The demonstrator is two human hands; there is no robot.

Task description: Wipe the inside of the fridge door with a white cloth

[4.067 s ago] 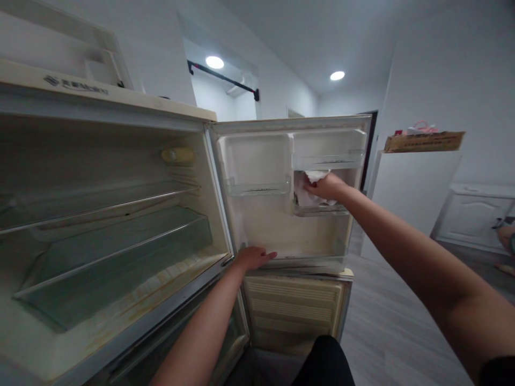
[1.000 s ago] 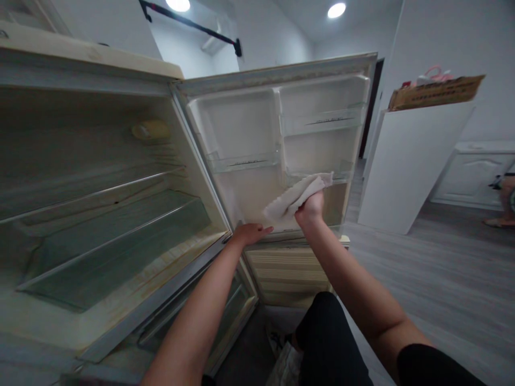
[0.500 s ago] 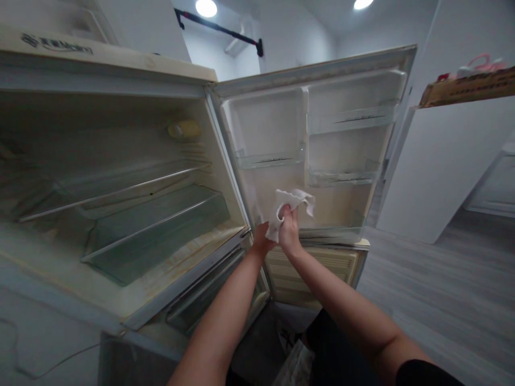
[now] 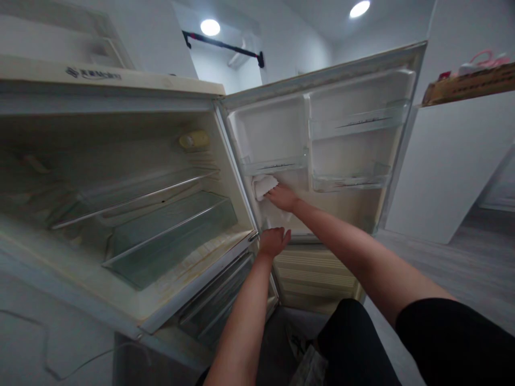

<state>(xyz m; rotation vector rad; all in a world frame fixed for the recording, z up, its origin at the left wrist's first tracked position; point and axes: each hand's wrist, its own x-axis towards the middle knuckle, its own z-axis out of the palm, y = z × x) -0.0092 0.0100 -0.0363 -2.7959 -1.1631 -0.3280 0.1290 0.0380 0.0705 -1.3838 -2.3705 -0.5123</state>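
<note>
My right hand [image 4: 284, 197] holds a crumpled white cloth [image 4: 264, 186] flat against the inner panel of the open fridge door [image 4: 341, 206], near the hinge side and just below the left door shelf [image 4: 276, 164]. Lower down, my left hand [image 4: 274, 241] is at the hinge end of the door's bottom shelf, its fingers curled over the edge and the thumb out to the right. Its fingertips are partly hidden.
To the left is the fridge compartment, with a glass shelf [image 4: 137, 201], a clear drawer [image 4: 173, 241], a yellowish lamp cover [image 4: 194, 140] and stained lower surfaces. A second, lower door [image 4: 317, 273] stands open. A cardboard box [image 4: 470, 83] tops a white cabinet [image 4: 450, 166] at right.
My right hand has moved the cloth left and up, from in front of the door onto its panel by the hinge. My left hand has come away from the cloth. The view has shifted slightly.
</note>
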